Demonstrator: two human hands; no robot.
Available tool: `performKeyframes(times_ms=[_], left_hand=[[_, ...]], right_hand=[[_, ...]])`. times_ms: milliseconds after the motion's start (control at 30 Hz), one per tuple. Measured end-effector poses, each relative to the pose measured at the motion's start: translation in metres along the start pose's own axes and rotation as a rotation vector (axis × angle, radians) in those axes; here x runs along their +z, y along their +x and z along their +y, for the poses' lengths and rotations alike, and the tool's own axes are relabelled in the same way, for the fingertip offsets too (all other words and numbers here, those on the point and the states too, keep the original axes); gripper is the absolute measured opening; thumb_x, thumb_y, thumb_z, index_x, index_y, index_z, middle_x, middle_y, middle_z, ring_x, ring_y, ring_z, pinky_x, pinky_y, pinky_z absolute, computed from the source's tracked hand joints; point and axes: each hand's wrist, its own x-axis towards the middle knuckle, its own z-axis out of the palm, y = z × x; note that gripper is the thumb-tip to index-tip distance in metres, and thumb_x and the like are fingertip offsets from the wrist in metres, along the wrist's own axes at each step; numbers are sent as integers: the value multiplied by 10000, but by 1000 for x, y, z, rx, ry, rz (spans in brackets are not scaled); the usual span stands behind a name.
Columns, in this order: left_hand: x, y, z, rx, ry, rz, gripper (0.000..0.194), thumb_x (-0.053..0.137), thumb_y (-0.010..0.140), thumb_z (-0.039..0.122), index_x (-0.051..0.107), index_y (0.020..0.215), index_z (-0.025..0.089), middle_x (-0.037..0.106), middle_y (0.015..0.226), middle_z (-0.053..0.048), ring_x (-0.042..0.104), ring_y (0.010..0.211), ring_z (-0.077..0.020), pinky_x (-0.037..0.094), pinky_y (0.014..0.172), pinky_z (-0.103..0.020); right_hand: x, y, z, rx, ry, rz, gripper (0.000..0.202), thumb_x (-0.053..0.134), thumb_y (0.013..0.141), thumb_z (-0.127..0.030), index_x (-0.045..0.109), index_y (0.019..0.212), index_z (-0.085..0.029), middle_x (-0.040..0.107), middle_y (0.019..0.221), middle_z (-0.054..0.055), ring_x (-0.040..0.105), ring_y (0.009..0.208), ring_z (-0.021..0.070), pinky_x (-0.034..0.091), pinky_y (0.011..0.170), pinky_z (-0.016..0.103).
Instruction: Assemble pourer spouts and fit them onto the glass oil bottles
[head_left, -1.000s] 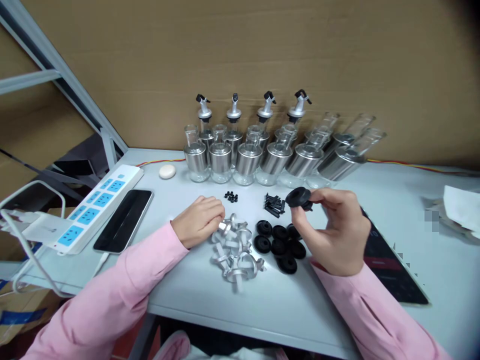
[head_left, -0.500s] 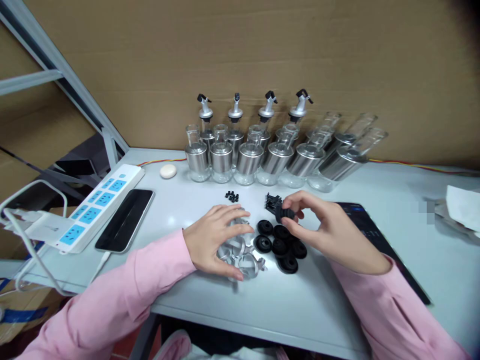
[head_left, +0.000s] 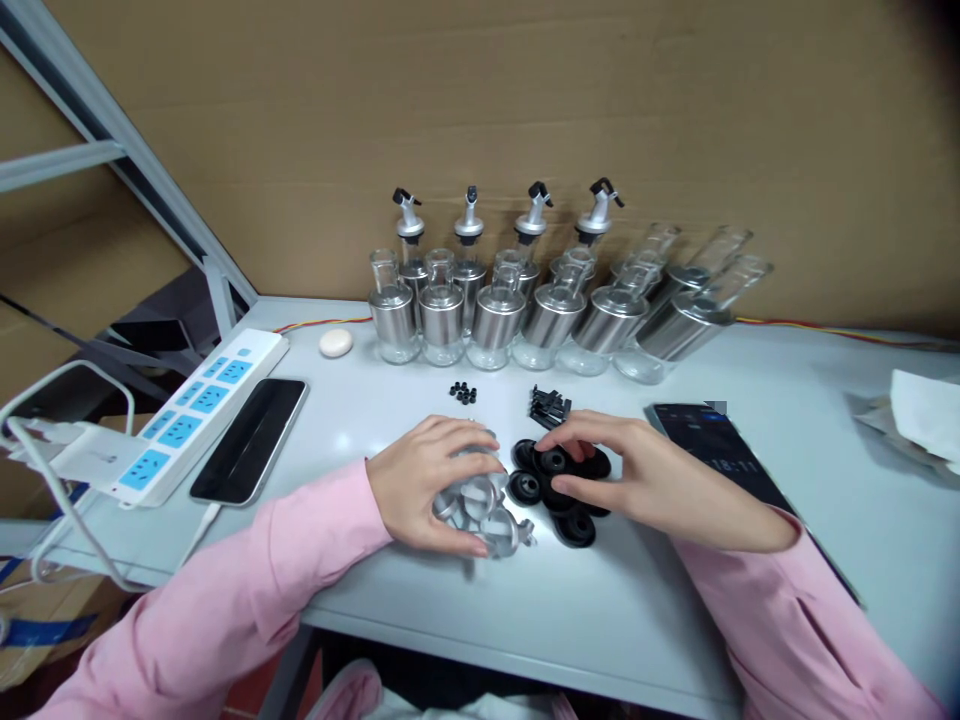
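Lowered since half a second ago, the right hand (head_left: 652, 482) has come down from beside the thin black plastic levers (head_left: 551, 408) to the pile of round black rubber stoppers (head_left: 526, 488); the left hand (head_left: 426, 486) has hardly shifted. Thumb and finger of the right grip stand on either side of one round black stopper (head_left: 553, 461); whether they pinch it cannot be told. The left grip is spread wide over a heap of silver pourer bodies (head_left: 501, 533), hiding part of it.

Beyond the hands lie the levers and some tiny black rings (head_left: 463, 392), all loose. Along the back, four glass-and-steel bottles (head_left: 469, 275) already wear finished-looking pourers; the six front bottles (head_left: 499, 315) and some at back right have bare necks, so most seem left to do.

A lit black tablet (head_left: 739, 455) lies close by the right wrist. Farther left on the grey worktop (head_left: 390, 622) are a dark phone (head_left: 249, 442) and a white power strip (head_left: 196, 418).
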Motion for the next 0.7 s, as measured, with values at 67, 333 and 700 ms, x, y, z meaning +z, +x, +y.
performKeyframes(times_ms=[67,333,700], left_hand=[[1,0,1,0,-4,18,592,559,728,641,565,1091,174,576,1174,-144,536,1095,-274,382,937,-418],[2,0,2,28,47,40,554,501,760,633,553,1076,181,609,1117,-128,548,1102,-274,295,970,-432],[3,-1,0,32,40,4,548,467,783,630,541,1102,191,641,1111,-86,496,1162,-284,193,1009,-446]], right_hand=[[-1,-1,0,9,7,4,129,597,803,-257,664,902,-209,567,720,14,559,662,154,464,613,299],[-1,2,-3,94,92,-54,202,523,854,-313,680,806,-195,616,848,52,591,756,165,461,685,308],[-4,2,-6,125,114,5,224,566,830,-405,658,853,-202,606,829,41,567,782,176,443,740,322]])
